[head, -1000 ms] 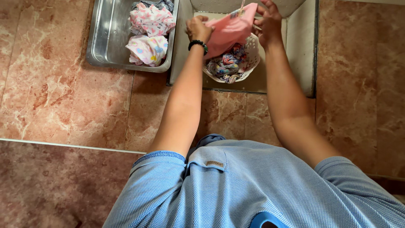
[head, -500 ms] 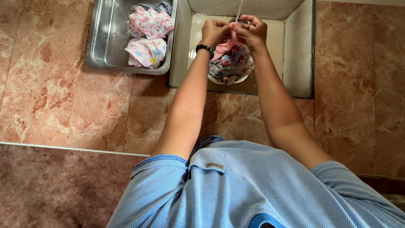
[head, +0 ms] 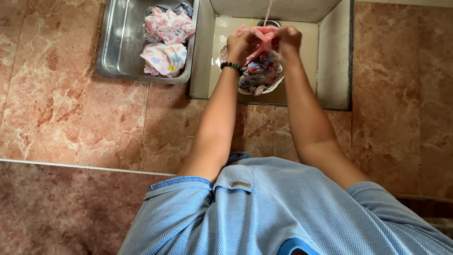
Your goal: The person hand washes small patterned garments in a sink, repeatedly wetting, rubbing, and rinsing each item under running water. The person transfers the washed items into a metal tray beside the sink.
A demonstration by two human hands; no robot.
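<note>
My left hand (head: 241, 42) and my right hand (head: 288, 38) both grip a bunched pink cloth (head: 262, 35) over a stone sink (head: 332, 56). A thin stream of water falls onto the cloth from above. Right beneath my hands a white perforated basket (head: 278, 80) sits in the sink, filled with wet patterned clothes (head: 259, 71). My left wrist carries a dark bead bracelet.
A steel tray (head: 118, 42) stands left of the sink on the reddish marble counter (head: 85, 113); it holds two wrung pink-patterned bundles (head: 165, 56) and a grey cloth at the back. My blue shirt fills the lower view.
The pink cloth, spread wide a second ago, is now squeezed into a tight bunch between both hands, which have come close together under the water.
</note>
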